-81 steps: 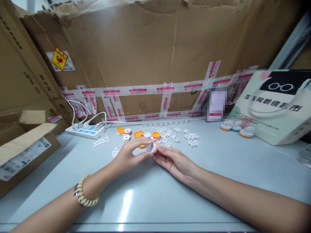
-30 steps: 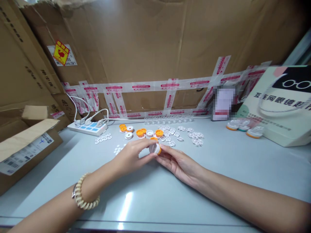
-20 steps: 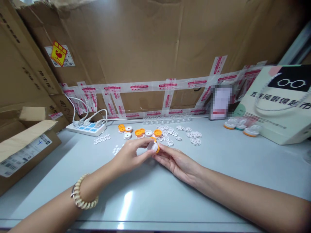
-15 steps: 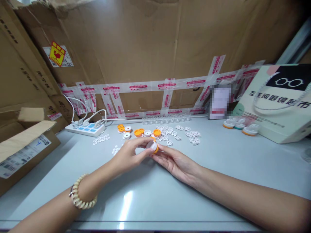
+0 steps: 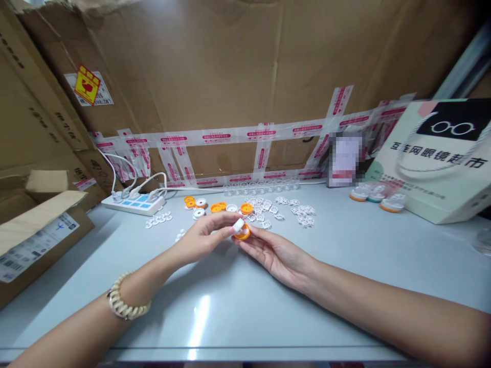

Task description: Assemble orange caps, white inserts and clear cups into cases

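Note:
My left hand [image 5: 205, 234] pinches a small white plastic piece [image 5: 238, 225] between thumb and fingers. Just beneath it, the fingertips of my right hand [image 5: 274, 254] grip a round orange cap [image 5: 243, 234] that has something white inside. The white piece is tilted over the cap's rim; whether the two touch I cannot tell. Beyond my hands lie more orange caps [image 5: 246, 208], white round caps [image 5: 199, 213] and a scatter of small white openwork parts [image 5: 267, 206]. Small white discs [image 5: 158, 220] rest to the left of them.
A power strip [image 5: 134, 204] with plugs stands back left, beside an open cardboard box [image 5: 38, 232]. Clear plastic cups [image 5: 261, 187] line the foot of a large carton [image 5: 215, 66]. On the right are a phone [image 5: 345, 159], several finished-looking round pieces [image 5: 392, 203] and a paper bag [image 5: 433, 163].
The white piece has tipped up and away from the orange cap, so the cap's inside now shows. Both hands stay in nearly the same place, and the view has shifted slightly.

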{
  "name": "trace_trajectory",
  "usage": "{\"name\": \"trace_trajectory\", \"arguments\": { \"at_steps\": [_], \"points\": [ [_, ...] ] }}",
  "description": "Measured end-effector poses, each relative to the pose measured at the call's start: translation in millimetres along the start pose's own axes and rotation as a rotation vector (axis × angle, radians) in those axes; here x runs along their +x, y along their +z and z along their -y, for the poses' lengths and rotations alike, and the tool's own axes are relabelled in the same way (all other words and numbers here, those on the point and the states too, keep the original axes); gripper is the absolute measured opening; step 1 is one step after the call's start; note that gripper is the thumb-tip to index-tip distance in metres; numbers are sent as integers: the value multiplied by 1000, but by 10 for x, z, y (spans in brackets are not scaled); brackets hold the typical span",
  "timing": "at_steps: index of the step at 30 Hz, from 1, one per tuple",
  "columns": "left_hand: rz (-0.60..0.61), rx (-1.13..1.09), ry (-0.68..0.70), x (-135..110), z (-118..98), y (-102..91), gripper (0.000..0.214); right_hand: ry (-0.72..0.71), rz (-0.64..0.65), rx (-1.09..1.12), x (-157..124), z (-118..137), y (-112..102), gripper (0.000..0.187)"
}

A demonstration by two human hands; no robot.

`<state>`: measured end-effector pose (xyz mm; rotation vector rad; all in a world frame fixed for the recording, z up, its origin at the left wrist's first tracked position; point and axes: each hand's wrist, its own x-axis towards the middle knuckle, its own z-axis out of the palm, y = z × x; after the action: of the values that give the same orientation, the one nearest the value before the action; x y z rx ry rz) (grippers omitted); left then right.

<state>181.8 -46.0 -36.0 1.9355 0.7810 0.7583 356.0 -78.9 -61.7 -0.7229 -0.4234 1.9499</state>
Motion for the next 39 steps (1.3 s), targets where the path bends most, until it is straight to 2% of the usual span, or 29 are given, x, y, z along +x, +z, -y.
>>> {"name": "trace_trajectory", "arguments": {
  "at_steps": [7,16,23,35,39],
  "points": [
    [36,-223,-71,7,-3,-10,27,4,-31,-31,-5,13,15,15],
    [36,-245,-73,13,32,6,27,-4,-44,-51,-13,17,26,15],
    [3,-52,-38,10,24,2,28,-5,-52,-51,-24,10,30,14],
    [-67,289,188,-49,17,50,29,-23,-41,-35,-44,7,22,12],
    [-83,350,219,-54,46,71,29,-11,-56,-39,-41,5,15,12]
  ]
}}
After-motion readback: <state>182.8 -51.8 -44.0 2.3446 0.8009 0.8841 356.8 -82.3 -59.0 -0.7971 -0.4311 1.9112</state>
